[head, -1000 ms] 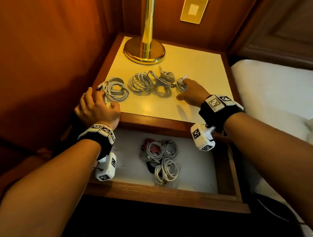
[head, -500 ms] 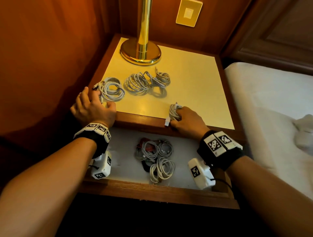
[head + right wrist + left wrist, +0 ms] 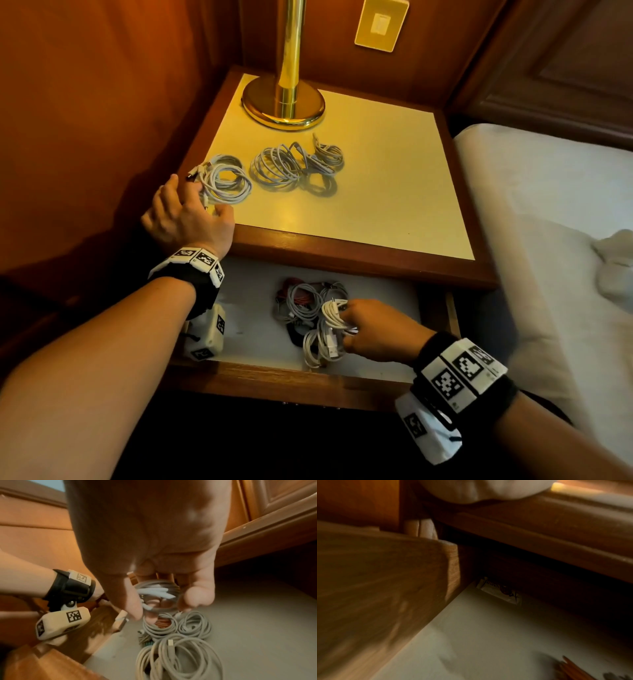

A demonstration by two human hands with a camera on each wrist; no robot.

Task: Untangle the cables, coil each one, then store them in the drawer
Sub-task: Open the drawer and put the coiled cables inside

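Observation:
Three grey coiled cables lie on the nightstand top point(image 3: 394, 192): a left coil point(image 3: 226, 178), a middle coil point(image 3: 277, 166) and a small right coil point(image 3: 327, 157). My left hand point(image 3: 191, 212) rests flat on the front-left corner, fingers beside the left coil. The drawer point(image 3: 274, 380) below stands open with several coiled cables point(image 3: 301, 305) inside. My right hand point(image 3: 346, 325) is down in the drawer and pinches a small white coil point(image 3: 335, 317) just over a larger coil point(image 3: 320, 347). In the right wrist view, thumb and fingers hold that small coil point(image 3: 157, 595) above the stored coils point(image 3: 180, 655).
A brass lamp base point(image 3: 284, 102) stands at the back of the nightstand. Wood panelling closes in the left, and a white bed point(image 3: 548, 212) lies to the right. In the left wrist view a small packet point(image 3: 500, 592) and pencils point(image 3: 570, 669) lie on the drawer floor point(image 3: 488, 635).
My right hand took the small coil from the right of the tabletop, drew it over the front edge and lowered it into the drawer. The left hand stayed put.

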